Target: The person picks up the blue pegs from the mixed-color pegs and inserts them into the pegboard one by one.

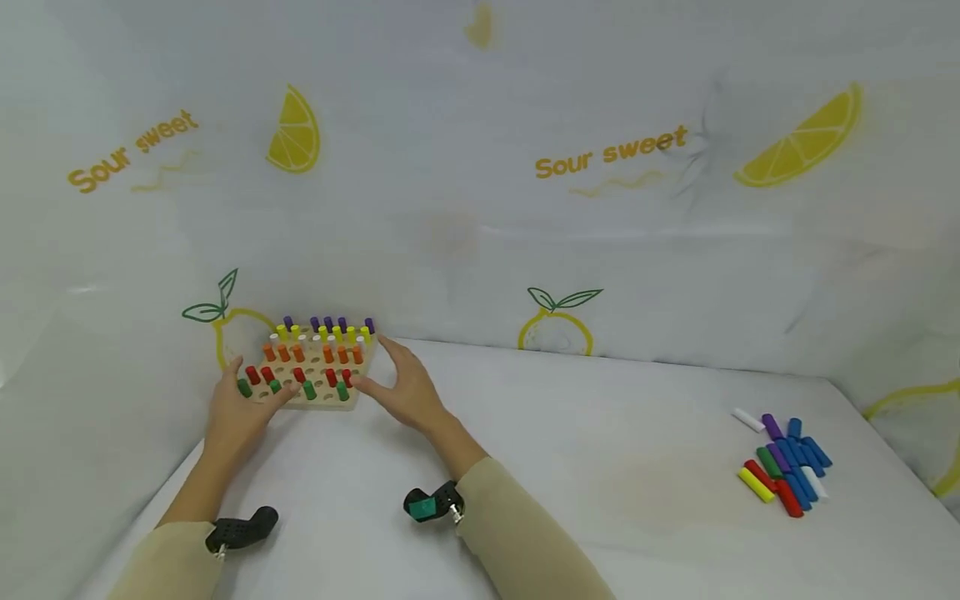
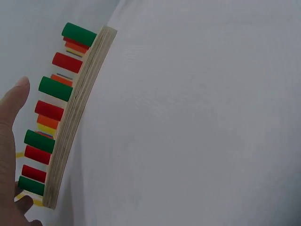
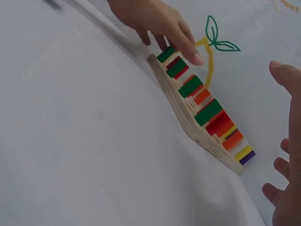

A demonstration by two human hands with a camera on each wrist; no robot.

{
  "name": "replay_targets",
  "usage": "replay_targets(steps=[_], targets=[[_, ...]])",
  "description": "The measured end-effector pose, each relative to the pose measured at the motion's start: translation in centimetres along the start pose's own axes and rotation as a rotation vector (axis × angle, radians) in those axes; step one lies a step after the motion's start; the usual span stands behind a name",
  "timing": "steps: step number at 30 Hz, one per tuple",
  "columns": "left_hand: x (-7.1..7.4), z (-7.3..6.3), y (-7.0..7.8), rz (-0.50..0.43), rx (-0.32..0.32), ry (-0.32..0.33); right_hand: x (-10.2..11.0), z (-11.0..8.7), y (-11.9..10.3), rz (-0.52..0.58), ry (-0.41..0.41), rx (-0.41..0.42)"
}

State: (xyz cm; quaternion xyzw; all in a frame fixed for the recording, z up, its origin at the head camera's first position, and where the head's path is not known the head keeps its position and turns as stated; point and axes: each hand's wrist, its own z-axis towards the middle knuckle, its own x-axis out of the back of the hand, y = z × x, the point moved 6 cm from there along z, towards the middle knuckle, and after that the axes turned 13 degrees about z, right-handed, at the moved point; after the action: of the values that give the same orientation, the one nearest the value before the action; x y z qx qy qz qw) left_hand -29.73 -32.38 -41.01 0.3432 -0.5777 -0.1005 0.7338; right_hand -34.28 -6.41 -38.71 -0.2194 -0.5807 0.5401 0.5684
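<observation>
A wooden pegboard (image 1: 318,406) stands at the back left of the table, with coloured pegs upright in its holes. Its rows run from green pegs (image 1: 309,390) at the front through red, orange, white and yellow to purple pegs (image 1: 327,322) at the back. Around the board's left front corner my left hand (image 1: 242,417) spreads, its thumb over the front pegs. My right hand (image 1: 411,390) is at the right side, thumb and fingers apart. In the right wrist view, a gap shows between the right hand (image 3: 290,150) and the board (image 3: 176,101). Neither hand grips a peg.
Loose pegs lie in a pile at the table's right: several blue pegs (image 1: 798,483), with purple, red, white, green and a yellow peg (image 1: 755,485). A white printed sheet (image 1: 450,250) rises behind the table and close beside the board. Some board holes hold no peg.
</observation>
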Motion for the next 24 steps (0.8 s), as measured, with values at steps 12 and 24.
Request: replay_targets(steps=[12,24], targets=[[-1.6,0.8,-1.5,-0.022,0.132,0.044,-6.2,-0.1,0.0,0.006,-0.085,-0.037],[-1.8,-0.3,-1.3,0.137,0.046,0.054,-6.8,-1.1,0.8,-0.160,-0.113,-0.026]])
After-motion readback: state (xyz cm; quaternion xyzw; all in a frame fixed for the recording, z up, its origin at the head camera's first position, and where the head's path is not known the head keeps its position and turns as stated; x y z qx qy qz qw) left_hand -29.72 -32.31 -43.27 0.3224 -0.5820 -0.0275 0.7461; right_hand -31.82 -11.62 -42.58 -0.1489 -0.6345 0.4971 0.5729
